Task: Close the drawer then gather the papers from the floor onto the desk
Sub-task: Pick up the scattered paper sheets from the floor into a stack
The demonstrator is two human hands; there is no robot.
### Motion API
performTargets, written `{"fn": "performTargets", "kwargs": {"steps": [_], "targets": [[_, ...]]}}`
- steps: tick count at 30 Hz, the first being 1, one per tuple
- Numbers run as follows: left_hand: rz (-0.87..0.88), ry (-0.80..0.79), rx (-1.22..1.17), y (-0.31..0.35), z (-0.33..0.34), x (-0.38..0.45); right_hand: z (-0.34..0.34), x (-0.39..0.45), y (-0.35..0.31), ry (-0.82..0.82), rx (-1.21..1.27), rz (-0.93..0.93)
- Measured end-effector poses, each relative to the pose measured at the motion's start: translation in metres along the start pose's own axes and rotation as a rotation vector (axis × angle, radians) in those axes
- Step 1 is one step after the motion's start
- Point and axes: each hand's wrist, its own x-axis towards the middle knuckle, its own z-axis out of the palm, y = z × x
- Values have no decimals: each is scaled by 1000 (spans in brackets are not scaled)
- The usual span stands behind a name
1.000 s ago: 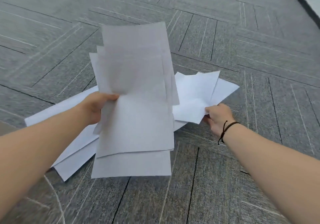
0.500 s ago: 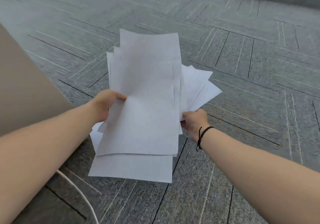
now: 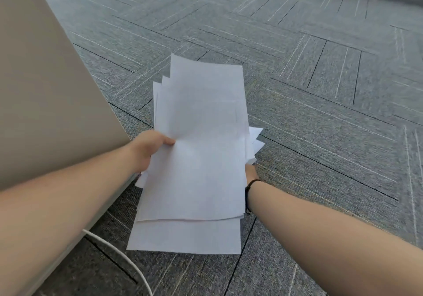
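Both hands grip the loose stack of white paper sheets, long axis pointing away: left hand pinches its left edge, right hand mostly hidden underneath. Beige desk panel sits just left.

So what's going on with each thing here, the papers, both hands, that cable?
Papers: gathered in an uneven stack, held up off the floor.
Left hand: gripping the stack's left edge.
Right hand: mostly hidden behind the stack, at its right edge.
White cable: lying loose on the carpet.
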Motion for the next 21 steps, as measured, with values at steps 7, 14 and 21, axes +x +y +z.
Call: {"fn": "performTargets", "kwargs": {"steps": [7,14,21], "targets": [[-126,-59,-38,-39,0,4,20,2,-12,52,129,145],[-145,-43,-37,-49,-1,9,36,21,-2,110,579,193],[-128,-91,-25,-47,-4,8,34,4,-12,-63,496,69]]}}
